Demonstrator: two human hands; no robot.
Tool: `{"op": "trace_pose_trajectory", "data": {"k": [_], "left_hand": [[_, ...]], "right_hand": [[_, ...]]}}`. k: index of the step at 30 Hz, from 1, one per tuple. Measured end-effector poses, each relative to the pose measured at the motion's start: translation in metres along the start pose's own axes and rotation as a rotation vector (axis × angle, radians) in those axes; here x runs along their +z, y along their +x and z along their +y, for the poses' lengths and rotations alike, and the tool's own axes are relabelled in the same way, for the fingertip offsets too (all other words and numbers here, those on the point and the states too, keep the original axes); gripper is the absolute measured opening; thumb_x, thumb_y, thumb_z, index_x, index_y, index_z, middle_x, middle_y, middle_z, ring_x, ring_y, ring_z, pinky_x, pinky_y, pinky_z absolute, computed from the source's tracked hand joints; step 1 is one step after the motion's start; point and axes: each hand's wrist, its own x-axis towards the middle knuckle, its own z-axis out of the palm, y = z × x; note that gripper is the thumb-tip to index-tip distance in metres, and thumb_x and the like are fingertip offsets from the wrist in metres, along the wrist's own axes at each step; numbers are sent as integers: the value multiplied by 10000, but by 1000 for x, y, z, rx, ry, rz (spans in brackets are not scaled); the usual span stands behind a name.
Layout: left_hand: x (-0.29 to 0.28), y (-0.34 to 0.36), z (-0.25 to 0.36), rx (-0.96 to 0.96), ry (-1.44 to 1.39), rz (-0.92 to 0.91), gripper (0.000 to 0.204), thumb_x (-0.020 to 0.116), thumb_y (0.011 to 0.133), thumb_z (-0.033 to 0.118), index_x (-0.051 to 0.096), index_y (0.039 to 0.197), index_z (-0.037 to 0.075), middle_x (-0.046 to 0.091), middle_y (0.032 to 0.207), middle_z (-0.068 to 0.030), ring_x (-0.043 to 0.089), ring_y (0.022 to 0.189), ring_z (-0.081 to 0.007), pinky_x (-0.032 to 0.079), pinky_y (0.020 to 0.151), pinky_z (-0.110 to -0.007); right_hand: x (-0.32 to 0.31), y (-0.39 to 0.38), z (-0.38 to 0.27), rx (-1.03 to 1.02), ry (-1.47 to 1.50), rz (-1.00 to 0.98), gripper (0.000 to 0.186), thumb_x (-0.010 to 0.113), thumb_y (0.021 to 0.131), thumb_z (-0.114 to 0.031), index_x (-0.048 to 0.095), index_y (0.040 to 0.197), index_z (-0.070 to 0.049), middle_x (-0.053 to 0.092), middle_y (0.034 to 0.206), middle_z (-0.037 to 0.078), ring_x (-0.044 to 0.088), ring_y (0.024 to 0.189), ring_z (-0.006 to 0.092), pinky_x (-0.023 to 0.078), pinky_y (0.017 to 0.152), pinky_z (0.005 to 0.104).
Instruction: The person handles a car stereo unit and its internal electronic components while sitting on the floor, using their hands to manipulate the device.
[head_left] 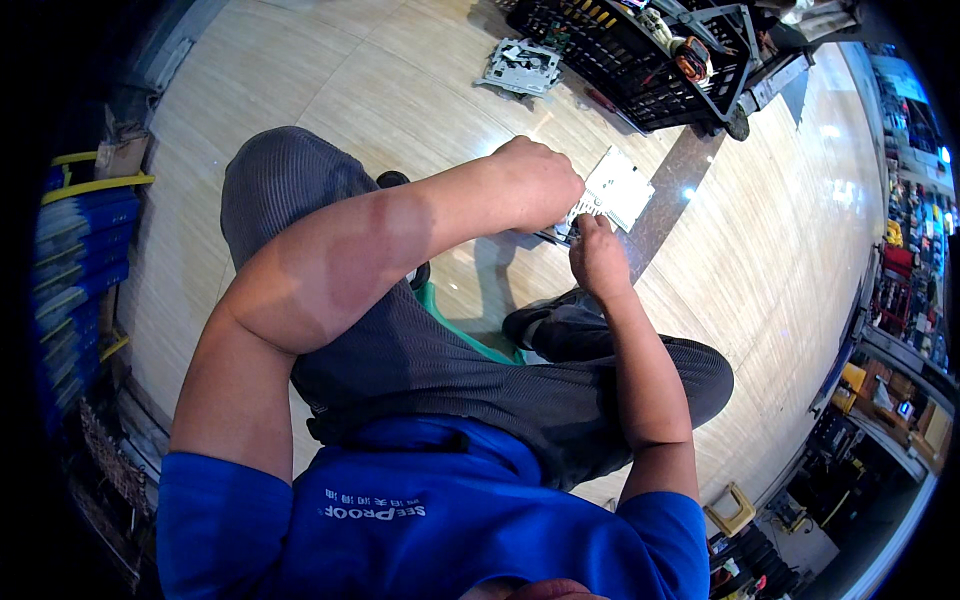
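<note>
A flat pale metal plate (620, 188) with slots and a toothed edge lies beyond my hands, above the floor. My left hand (535, 185) is closed beside the plate's left edge, its knuckles up and its fingertips hidden. Just below the toothed edge, my right hand (600, 262) is closed in a pinch with the fingertips close together. Whatever sits in either hand is too small or covered to make out. Under my left hand a dark-edged part shows; its kind is unclear.
At the far right stands a black plastic crate (640, 75) holding cables and tools. Beside it lies a metal chassis (522, 68) with a bracket frame. Blue stacked bins (85, 270) are at left, a shelf of goods (910, 230) at right. A green stool (465, 335) is beneath me.
</note>
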Motion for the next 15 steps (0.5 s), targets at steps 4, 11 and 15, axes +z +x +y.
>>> {"op": "trace_pose_trajectory", "data": {"k": [4,11,15], "left_hand": [[-1,0,1,-3,0,-3,353,708,906,313,654,1134,49,687,1102,-183,685,1039,-350,542,887,-451],[-2,-1,2,-11,3,-17,348,710,907,307,656,1128,44,688,1104,-184,685,1044,-347,541,890,-449],[-2,-1,2,-7,-9,-6,347,710,907,306,657,1125,42,690,1097,-184,685,1043,-347,541,888,-448]], "right_hand": [[4,0,3,-17,10,9,163,524,904,-52,557,1054,3,616,1019,288,664,867,459,550,757,529],[-2,2,-4,93,-27,-85,174,517,913,-70,563,1068,-4,621,1040,285,664,895,457,545,782,532],[-1,-1,-5,45,-8,-36,154,510,920,-70,554,1054,-10,623,1042,279,664,895,455,547,780,528]]}}
